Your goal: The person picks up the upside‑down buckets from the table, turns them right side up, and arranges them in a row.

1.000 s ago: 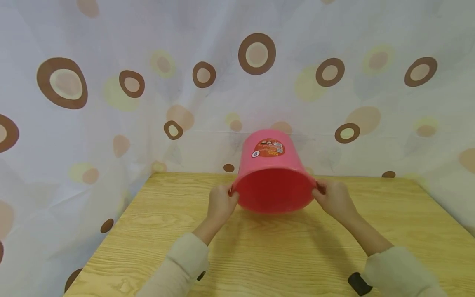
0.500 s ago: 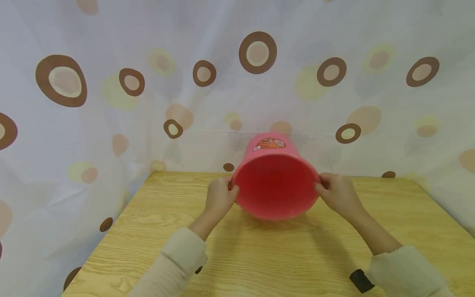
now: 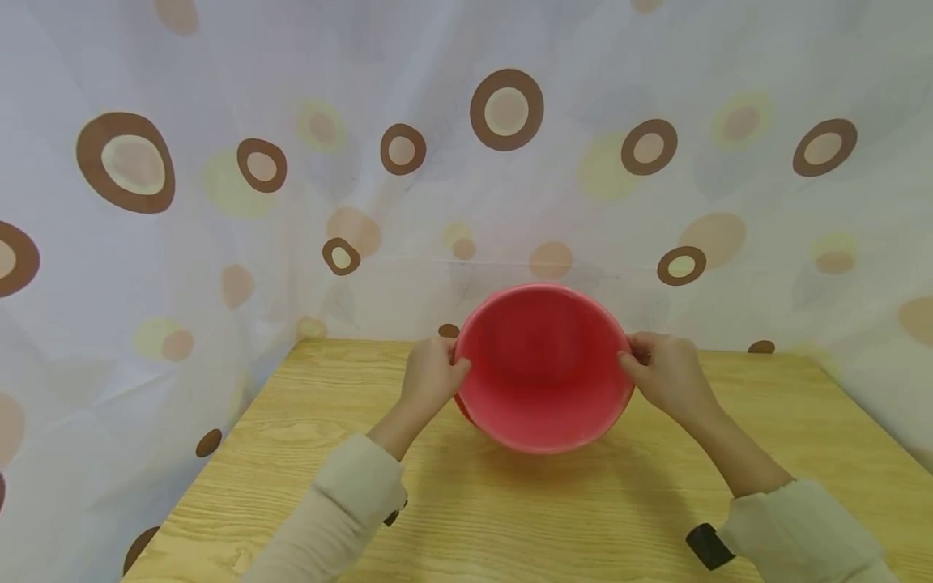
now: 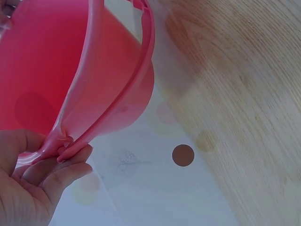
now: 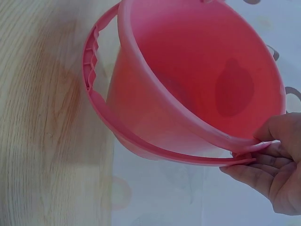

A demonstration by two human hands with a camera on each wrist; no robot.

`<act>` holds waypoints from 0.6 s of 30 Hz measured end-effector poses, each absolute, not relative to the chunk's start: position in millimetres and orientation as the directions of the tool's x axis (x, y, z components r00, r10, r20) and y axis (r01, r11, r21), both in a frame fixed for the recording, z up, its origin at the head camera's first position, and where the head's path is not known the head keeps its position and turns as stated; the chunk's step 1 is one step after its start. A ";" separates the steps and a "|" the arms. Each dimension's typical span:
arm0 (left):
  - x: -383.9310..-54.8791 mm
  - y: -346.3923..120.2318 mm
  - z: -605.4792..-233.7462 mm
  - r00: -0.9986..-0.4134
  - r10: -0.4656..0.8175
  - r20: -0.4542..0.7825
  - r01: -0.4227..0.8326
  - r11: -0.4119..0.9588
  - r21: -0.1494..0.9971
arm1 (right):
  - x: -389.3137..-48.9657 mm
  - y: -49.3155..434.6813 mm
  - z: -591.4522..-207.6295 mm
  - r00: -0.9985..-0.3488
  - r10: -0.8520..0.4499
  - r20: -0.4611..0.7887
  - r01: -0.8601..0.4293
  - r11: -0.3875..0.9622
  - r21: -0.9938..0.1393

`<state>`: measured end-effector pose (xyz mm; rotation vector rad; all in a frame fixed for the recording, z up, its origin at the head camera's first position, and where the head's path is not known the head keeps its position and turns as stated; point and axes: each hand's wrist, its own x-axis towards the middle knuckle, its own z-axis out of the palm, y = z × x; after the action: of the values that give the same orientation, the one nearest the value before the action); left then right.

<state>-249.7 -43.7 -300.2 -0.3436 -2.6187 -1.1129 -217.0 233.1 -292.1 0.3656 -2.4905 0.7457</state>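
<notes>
A pink bucket (image 3: 543, 364) is tilted in the head view so its open mouth faces me, showing the bare inside. My left hand (image 3: 432, 374) pinches its rim on the left, thumb inside and fingers behind, by the handle joint. On the opposite side my right hand (image 3: 669, 374) grips the rim the same way. The pink handle (image 5: 110, 120) hangs along the bucket's underside in the right wrist view, with a wavy grip section. In the left wrist view, the left hand's fingers (image 4: 61, 174) lie under the handle's end. The bucket's bottom and outer label are hidden in the head view.
A wood-grain table (image 3: 306, 453) spreads below the bucket, which casts a shadow on it. Behind and at both sides hangs a pale curtain (image 3: 408, 73) with brown ring and dot patterns. A black strap (image 3: 709, 546) shows at the right sleeve.
The bucket has tipped back: its mouth has turned up from facing down toward me, and the outer side with its red label has gone out of sight. Both hands keep hold of the rim.
</notes>
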 end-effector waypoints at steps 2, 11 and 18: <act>-249.3 -43.4 -298.8 -0.938 0.110 0.328 0.313 0.675 0.668 | -216.7 233.2 -291.0 -0.835 -0.107 0.539 -0.384 0.816 -0.433; -248.5 -45.0 -294.9 -0.929 0.114 0.353 0.330 0.690 0.644 | -214.3 233.8 -284.7 -0.859 -0.105 0.502 -0.365 0.812 -0.456; -249.3 -45.2 -293.8 -0.924 0.125 0.360 0.343 0.685 0.643 | -213.7 235.5 -282.8 -0.871 -0.107 0.479 -0.354 0.814 -0.461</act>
<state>-249.3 -45.2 -293.8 -0.3725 -2.6108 -1.0816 -213.7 235.5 -282.8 0.3441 -2.5600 0.7704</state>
